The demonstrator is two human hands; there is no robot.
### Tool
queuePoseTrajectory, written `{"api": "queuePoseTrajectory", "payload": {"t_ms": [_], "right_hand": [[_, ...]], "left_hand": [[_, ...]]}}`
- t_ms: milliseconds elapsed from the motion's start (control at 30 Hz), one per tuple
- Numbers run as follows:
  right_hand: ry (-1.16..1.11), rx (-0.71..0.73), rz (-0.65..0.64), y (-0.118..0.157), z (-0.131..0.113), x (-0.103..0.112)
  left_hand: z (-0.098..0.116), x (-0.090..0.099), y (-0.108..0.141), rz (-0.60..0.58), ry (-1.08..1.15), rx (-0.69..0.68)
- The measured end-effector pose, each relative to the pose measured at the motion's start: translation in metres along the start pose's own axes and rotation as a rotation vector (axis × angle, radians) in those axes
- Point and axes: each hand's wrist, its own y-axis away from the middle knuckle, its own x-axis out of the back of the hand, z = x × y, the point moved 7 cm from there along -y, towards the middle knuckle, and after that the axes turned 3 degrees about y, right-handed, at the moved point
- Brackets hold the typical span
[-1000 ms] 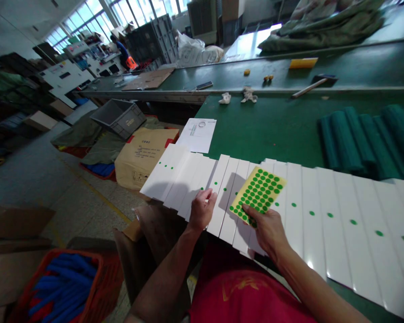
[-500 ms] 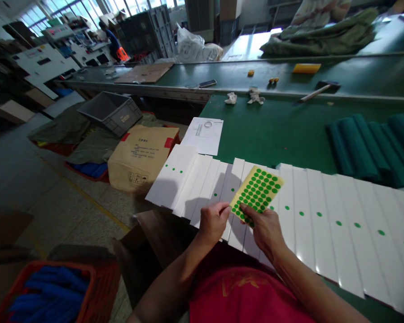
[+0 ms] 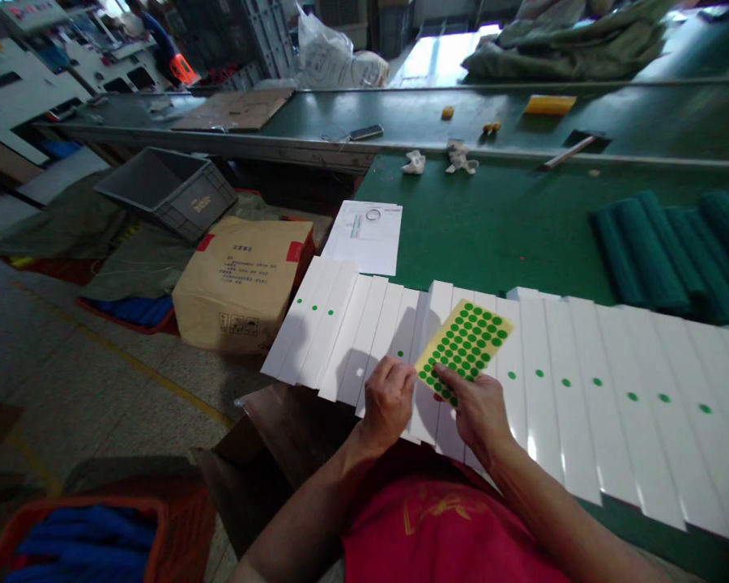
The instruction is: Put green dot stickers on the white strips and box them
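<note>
A: Where was the sheet of green dots (image 3: 465, 344)?

B: In the right hand (image 3: 479, 413), above the row of white strips (image 3: 574, 421). That grip was closed on the sheet's lower part, thumb on top among the dots, and the sheet slanted up to the right.

A: And the left hand (image 3: 390, 401)?

B: Right at the sheet's left corner, fingers curled in together. I couldn't tell whether its grip had hold of the corner, a dot or nothing.

A: How did the strips lie?

B: Side by side, some overlapping, along the near edge of the green surface (image 3: 462, 227). Green dots ran in a line across those to the right of the sheet. Three more sat close together at the left end, and one showed just beyond the left hand.

A: What else was around?

B: A printed paper (image 3: 370, 239) lay behind the left end of the row, dark green rolls (image 3: 650, 255) lay behind its right part, and a brown carton (image 3: 243, 279) stood off to the left, below the surface.
</note>
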Motion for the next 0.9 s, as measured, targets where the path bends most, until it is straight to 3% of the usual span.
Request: {"api": "queuePoseTrajectory", "payload": {"t_ms": [133, 233, 300, 467, 667, 800, 900], "right_hand": [[-0.023, 0.016, 0.049, -0.003, -0.002, 0.004], [-0.037, 0.015, 0.055, -0.002, -0.003, 0.007], [-0.050, 0.013, 0.054, -0.001, -0.003, 0.009], [-0.080, 0.000, 0.052, 0.002, -0.003, 0.011], [-0.072, 0.004, 0.045, 0.003, -0.004, 0.012], [-0.068, 0.011, 0.029, 0.003, -0.004, 0.009], [-0.052, -0.002, 0.027, 0.001, -0.002, 0.007]], "left_hand": [[-0.055, -0.002, -0.024, 0.044, 0.080, 0.263], [-0.093, -0.015, -0.039, -0.059, -0.023, 0.391], [-0.106, -0.021, -0.044, -0.112, -0.091, 0.421], [-0.105, -0.024, -0.044, -0.145, -0.235, 0.386], [-0.095, -0.022, -0.040, -0.106, -0.323, 0.310], [-0.084, -0.002, -0.041, -0.029, -0.454, 0.292], [-0.074, 0.026, -0.044, 0.018, -0.534, 0.206]]}}
